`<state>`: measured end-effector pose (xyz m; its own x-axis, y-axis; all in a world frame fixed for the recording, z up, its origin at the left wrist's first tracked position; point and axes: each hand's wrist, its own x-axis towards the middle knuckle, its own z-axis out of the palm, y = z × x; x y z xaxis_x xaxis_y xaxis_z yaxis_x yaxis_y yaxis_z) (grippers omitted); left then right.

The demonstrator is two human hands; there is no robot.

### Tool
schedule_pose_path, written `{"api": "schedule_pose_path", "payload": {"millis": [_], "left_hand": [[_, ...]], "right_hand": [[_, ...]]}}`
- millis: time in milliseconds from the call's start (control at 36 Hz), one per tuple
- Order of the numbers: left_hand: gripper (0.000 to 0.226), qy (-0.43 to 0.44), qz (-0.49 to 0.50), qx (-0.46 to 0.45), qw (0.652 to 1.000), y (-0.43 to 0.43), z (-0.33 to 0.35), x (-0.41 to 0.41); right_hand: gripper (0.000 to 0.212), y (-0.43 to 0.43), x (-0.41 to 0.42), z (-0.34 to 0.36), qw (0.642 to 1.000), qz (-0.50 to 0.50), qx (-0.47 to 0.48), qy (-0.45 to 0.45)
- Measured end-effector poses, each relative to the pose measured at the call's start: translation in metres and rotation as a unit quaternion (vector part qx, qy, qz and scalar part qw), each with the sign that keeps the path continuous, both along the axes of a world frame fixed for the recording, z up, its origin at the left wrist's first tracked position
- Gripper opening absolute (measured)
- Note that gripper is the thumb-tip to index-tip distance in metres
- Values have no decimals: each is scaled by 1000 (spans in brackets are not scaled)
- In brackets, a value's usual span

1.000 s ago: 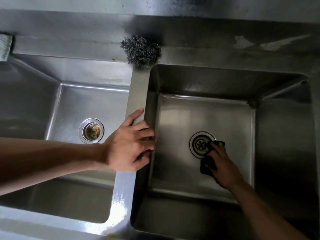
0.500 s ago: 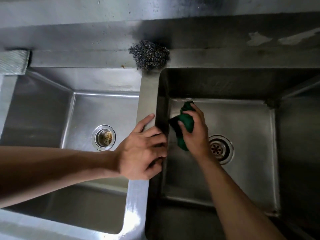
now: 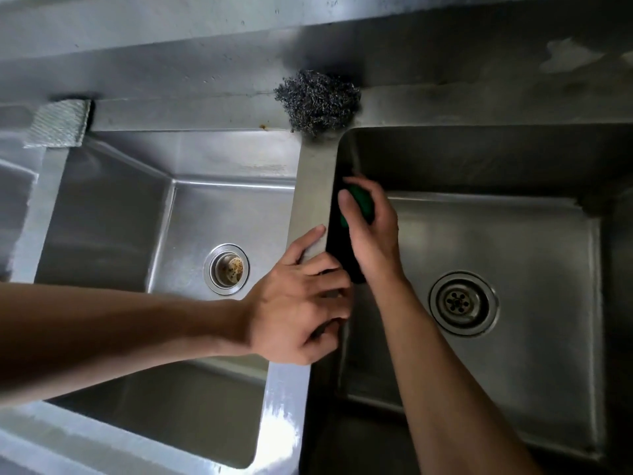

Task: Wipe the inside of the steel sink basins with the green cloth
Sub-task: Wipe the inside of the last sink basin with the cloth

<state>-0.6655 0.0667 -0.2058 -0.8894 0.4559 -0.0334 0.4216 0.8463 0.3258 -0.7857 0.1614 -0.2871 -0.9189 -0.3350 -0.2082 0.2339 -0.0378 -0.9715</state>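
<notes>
Pressure matters: right hand grips green cloth against wall just past left hand, spread flat on divider; make strokes firm, overlapping.

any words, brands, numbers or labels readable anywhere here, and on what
None. No word, number or brand shows on the left basin, the right basin, the green cloth, the steel wool ball or the grey pad.

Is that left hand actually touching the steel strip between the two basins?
Touching. The head view shows the left hand resting on the divider strip, thumb flat along its top and fingers draped over its right edge.
</notes>
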Motion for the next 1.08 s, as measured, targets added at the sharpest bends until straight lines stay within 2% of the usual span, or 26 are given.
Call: {"api": "schedule_pose_path", "payload": {"millis": [83, 222, 306, 389, 444, 528, 639, 694, 806, 861, 1000, 1083], "left_hand": [[7, -4, 2, -5, 1000, 1, 1, 0], [8, -9, 7, 0, 1000, 1, 1, 0], [9, -4, 9, 4, 1000, 1, 1, 0], [8, -6, 9, -5, 1000, 1, 0, 0], [8, -11, 12, -11, 1000, 2, 0, 0], [8, -15, 12, -11, 1000, 1, 0, 0], [8, -11, 12, -8, 1000, 1, 1, 0], [7, -12, 11, -6, 1000, 1, 1, 0], [9, -16, 18, -6, 1000, 1, -1, 1], [10, -19, 19, -5, 1000, 1, -1, 1], [10, -23, 21, -5, 1000, 1, 0, 1], [8, -18, 21, 10, 1000, 1, -1, 1]], "right_hand": [[20, -4, 1, -2, 1000, -17, -5, -20], [24, 0, 11, -28, 984, 16, 76, -160], [28, 5, 17, -19, 989, 25, 75, -125], [23, 3, 16, -2, 999, -22, -6, -45], [23, 0, 14, 2, 999, -40, -23, -10], [22, -5, 12, -11, 997, -37, -5, -68], [22, -6, 12, -34, 985, -7, 94, -146], [23, -6, 13, -33, 987, -6, 100, -124], [26, -9, 18, -14, 995, -39, 57, 70], [26, -11, 23, -13, 991, -56, 45, 110], [24, -10, 29, -35, 992, -54, 96, -58], [24, -7, 26, -38, 992, -35, 95, -76]]}}
